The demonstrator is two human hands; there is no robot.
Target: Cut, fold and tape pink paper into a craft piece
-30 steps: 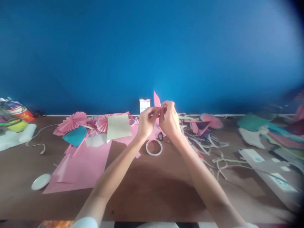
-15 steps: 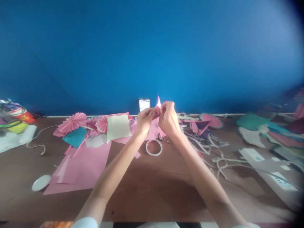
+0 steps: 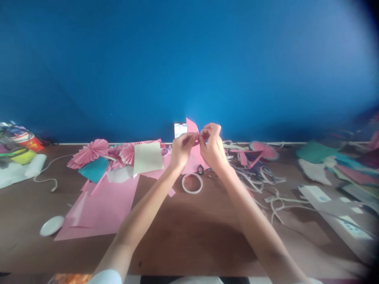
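A small piece of pink paper (image 3: 192, 125) stands up between my two hands, its pointed corner against the blue wall. My left hand (image 3: 181, 150) pinches its lower edge between thumb and fingers. My right hand (image 3: 213, 148) is closed at the paper's right edge, fingertips pressed together next to the left thumb. What lies exactly between the right fingertips is hidden. Below the hands, a ring-shaped roll of tape (image 3: 184, 188) lies flat on the table, with a black loop (image 3: 200, 170) and more pink paper (image 3: 189, 167) just behind it.
Pleated pink paper fans (image 3: 94, 150), a pale sheet (image 3: 148, 157) and a large pink sheet (image 3: 109, 213) lie left. A phone (image 3: 179, 129) leans on the wall. White strips (image 3: 248, 183), a power strip (image 3: 355, 228) and colored scraps (image 3: 315, 152) lie right; a white disc (image 3: 52, 226) sits front left.
The pink paper has turned from a narrow edge-on view to a broader face, tilting left before the phone. My right hand has shifted slightly right; the black loop now shows.
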